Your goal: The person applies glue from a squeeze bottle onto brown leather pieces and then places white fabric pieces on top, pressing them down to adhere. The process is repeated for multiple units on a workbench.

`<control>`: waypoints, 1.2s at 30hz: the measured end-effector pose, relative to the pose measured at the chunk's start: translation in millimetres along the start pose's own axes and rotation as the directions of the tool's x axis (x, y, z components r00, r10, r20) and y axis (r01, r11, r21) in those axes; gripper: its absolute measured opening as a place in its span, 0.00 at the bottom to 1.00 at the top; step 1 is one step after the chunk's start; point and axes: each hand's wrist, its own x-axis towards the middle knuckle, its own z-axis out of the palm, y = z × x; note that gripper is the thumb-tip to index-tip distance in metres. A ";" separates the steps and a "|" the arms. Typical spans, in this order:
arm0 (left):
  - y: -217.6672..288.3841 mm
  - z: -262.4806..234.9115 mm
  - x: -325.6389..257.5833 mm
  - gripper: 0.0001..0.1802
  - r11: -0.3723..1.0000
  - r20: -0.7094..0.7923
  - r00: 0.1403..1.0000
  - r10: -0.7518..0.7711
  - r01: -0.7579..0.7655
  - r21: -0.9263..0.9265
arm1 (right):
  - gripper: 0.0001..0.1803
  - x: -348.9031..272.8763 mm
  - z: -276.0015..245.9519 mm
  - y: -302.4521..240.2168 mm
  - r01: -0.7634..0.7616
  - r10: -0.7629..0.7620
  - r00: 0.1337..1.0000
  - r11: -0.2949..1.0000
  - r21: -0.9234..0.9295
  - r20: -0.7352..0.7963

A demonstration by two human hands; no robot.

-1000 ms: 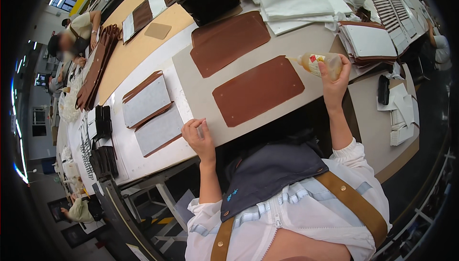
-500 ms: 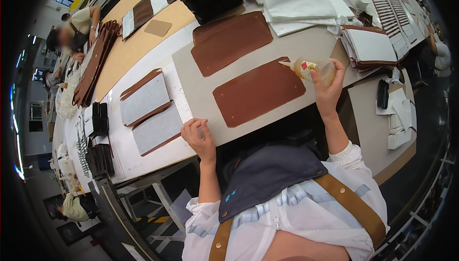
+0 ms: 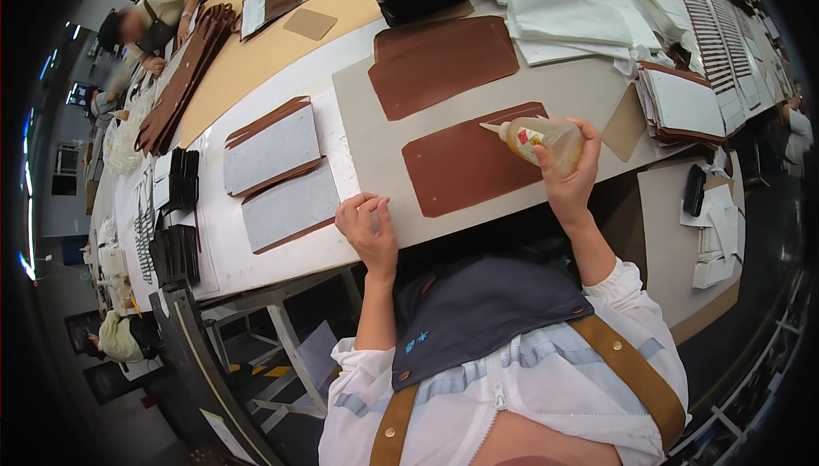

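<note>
My right hand (image 3: 570,177) grips a clear squeeze bottle (image 3: 537,138) of yellowish liquid, tipped so its white nozzle points left over the near brown leather panel (image 3: 465,167). That panel lies on a grey board (image 3: 375,159) along the table's front edge. A second brown leather panel (image 3: 444,63) rests farther back on the same board. My left hand (image 3: 368,234) sits with curled fingers on the board's front edge, left of the near panel, holding nothing.
Two grey-faced panels with brown borders (image 3: 277,174) lie to the left. Black stacks (image 3: 173,210) stand further left. White sheets (image 3: 572,14) and a pile of brown-edged pieces (image 3: 682,107) fill the back right. Another person (image 3: 158,18) works at the far left.
My right hand has brought the bottle from the right side leftward and tipped it over the near panel. My left hand has stayed on the board's edge.
</note>
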 end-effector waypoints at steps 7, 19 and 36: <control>-0.3 0.0 -0.5 0.01 1.000 -0.010 1.000 -0.006 0.006 -0.001 | 0.32 -5.0 26.5 -1.7 0.057 -0.064 0.994 0.996 0.075 0.088; -1.6 -0.7 -0.7 0.02 1.000 -0.029 0.999 -0.014 0.014 -0.005 | 0.33 -9.5 77.2 -11.5 0.138 -0.174 0.953 0.978 0.155 0.247; 2.0 -2.1 0.8 0.02 1.000 -0.083 0.996 -0.026 0.025 -0.012 | 0.32 68.1 78.5 3.7 -0.225 0.030 0.814 0.937 0.267 0.580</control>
